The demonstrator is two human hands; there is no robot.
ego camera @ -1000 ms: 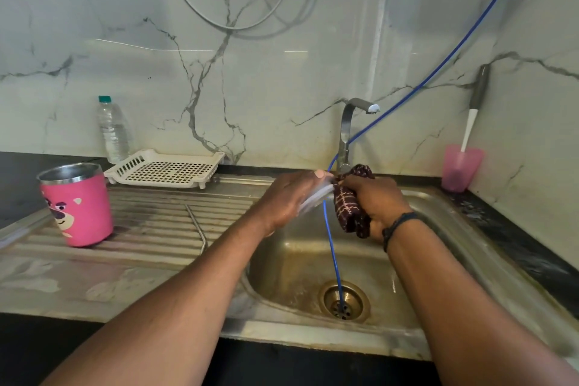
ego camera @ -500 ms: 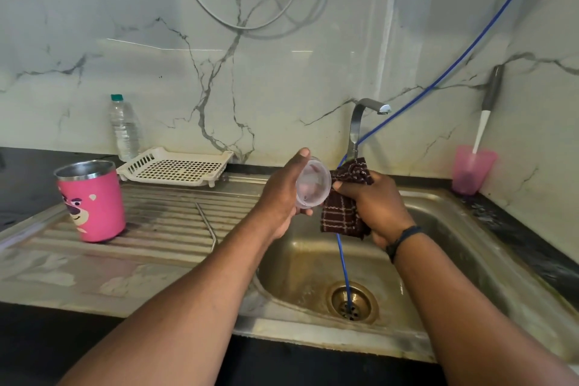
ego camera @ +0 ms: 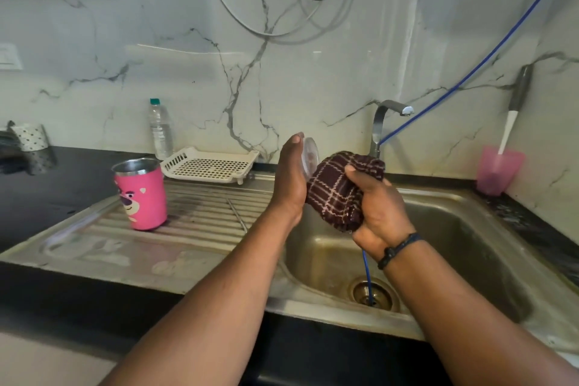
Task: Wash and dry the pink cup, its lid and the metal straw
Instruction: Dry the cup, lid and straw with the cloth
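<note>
Now: lid (ego camera: 310, 157) in L hand (ego camera: 289, 180); R hand (ego camera: 376, 207) grips cloth (ego camera: 338, 191).

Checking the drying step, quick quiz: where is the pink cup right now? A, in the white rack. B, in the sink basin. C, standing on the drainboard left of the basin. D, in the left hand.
C: the pink cup stands upright on the ribbed drainboard, untouched.
</note>
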